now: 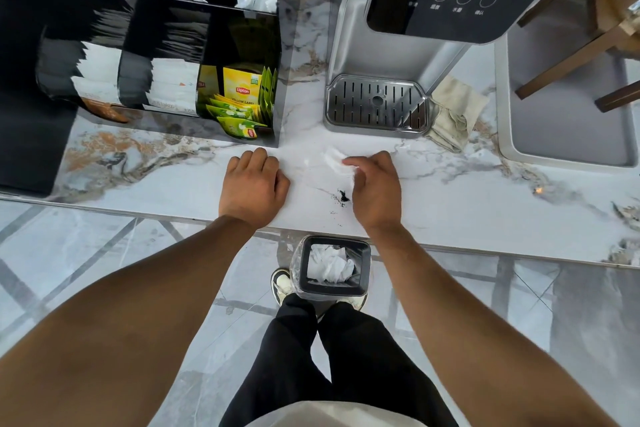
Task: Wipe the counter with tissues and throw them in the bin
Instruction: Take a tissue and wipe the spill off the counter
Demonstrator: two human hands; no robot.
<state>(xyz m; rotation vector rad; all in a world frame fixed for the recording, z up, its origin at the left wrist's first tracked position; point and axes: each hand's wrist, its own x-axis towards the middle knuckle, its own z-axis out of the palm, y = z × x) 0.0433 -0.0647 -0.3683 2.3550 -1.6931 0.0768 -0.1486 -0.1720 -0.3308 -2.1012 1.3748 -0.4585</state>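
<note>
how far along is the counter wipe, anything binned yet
Done: the bin on the floor already holds crumpled white tissues. In hand: the right hand presses a tissue on the counter; the left hand rests flat. Left: dark crumbs beside the right hand, then binning this tissue.

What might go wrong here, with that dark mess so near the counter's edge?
1. The right hand holds a thin tissue; a careless swipe might push the dark crumbs off the counter edge and onto the floor, missing the bin.
2. The crumbs may smear into the pale marble rather than lift.
3. The bin already holds tissues, so another may spill out.
</note>
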